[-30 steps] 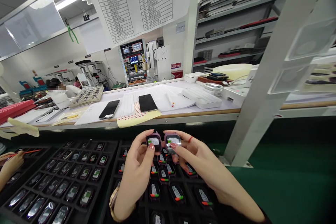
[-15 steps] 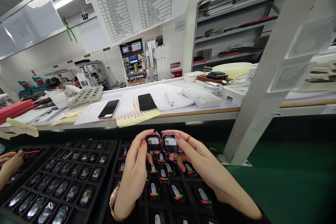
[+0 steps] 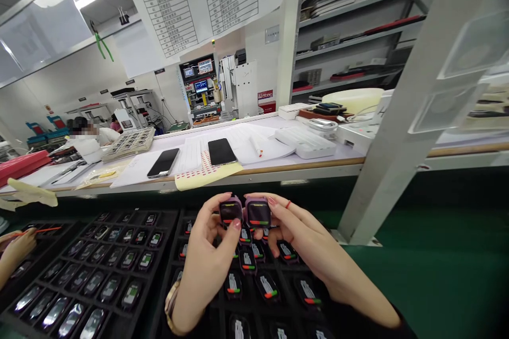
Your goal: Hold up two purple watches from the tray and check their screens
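My left hand point(image 3: 207, 259) holds a small purple watch body point(image 3: 230, 211) by its sides, thumb on its lower edge. Beside it, touching, my right hand point(image 3: 302, 243) holds a second purple watch body point(image 3: 258, 212). Both are raised above a black compartment tray point(image 3: 286, 296) filled with several more watch bodies bearing white labels. The two held pieces are tilted so their dark lower faces with red and green marks show.
A second black tray point(image 3: 99, 275) of watch bodies lies to the left. Another person's hand point(image 3: 16, 249) with a red pen is at the far left. Behind is a white bench point(image 3: 318, 161) with two phones point(image 3: 164, 162), papers and a keyboard. A grey post point(image 3: 401, 116) stands right.
Both watch bodies have tipped forward, so their white label faces no longer show. My hands have drawn closer together and risen slightly.
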Available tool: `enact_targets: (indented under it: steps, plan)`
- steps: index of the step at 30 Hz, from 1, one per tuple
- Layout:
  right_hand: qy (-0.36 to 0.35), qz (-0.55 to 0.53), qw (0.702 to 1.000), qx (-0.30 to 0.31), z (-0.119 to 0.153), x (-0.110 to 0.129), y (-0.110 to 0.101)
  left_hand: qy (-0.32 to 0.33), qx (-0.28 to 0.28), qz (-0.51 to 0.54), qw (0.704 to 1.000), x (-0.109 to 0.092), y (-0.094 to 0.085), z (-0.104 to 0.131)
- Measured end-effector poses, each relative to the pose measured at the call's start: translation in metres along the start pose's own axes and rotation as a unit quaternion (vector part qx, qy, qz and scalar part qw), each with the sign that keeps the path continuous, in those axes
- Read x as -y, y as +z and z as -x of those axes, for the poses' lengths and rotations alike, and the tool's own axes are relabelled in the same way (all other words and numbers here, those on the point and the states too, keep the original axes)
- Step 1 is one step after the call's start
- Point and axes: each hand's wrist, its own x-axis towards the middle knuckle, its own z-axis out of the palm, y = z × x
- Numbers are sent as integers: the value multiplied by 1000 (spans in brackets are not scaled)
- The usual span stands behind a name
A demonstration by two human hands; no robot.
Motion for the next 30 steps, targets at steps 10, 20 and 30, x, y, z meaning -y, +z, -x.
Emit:
enact_targets:
  steps: [10,20,30]
  plan:
    - [-10,-17,1000,-9,0,-1,1,16,-13,-39,999,6,8,-2]
    - [-19,14,1000,3,3,3,-2,20,-19,-48,998,3,8,-1]
    - [-6,70,998,1,4,7,-1,19,-9,-45,999,1,8,0]
